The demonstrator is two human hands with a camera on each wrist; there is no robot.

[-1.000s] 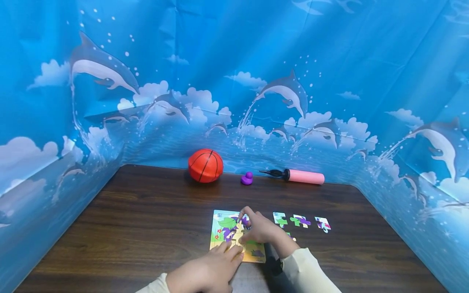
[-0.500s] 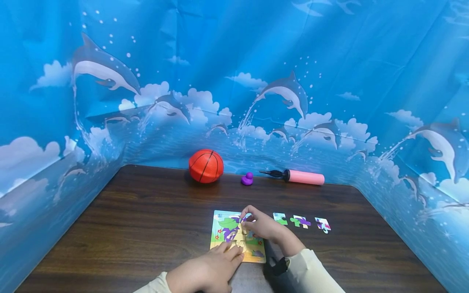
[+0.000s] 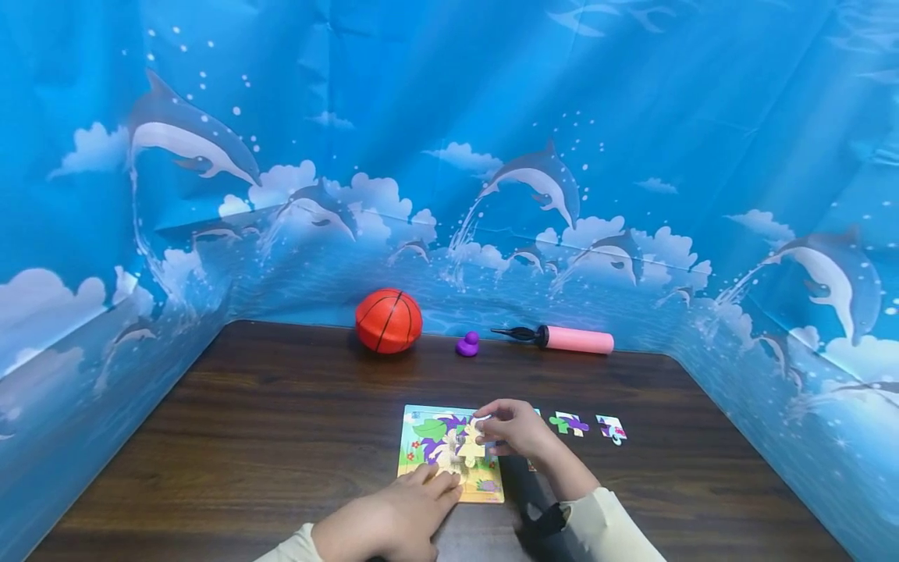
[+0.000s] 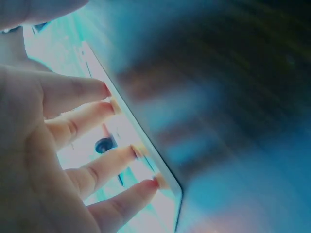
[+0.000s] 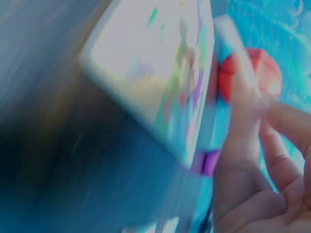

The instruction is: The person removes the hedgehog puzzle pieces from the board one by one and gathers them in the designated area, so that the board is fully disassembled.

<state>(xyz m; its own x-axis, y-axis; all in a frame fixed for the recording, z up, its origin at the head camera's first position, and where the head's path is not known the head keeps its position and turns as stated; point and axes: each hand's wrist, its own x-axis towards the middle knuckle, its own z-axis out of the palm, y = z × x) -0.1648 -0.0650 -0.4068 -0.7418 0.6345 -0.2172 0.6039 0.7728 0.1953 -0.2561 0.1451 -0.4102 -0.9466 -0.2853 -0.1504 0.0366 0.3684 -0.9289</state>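
Our left hand (image 3: pixel 399 511) spread along the near edge of the puzzle board (image 3: pixel 492 496), our right hand (image 3: pixel 516 429) pinching a puzzle piece (image 3: pixel 470 448) raised over it, loose pieces (image 3: pixel 577 425) to the right on the table (image 3: pixel 281 421)

This seems a screened-off play area: dolphin-printed sheeting (image 3: pixel 393 94) wraps the table (image 3: pixel 281 414) from nine through three o'clock, with a red ball (image 3: pixel 389 321) at eleven and purple toy (image 3: pixel 467 345) at twelve.
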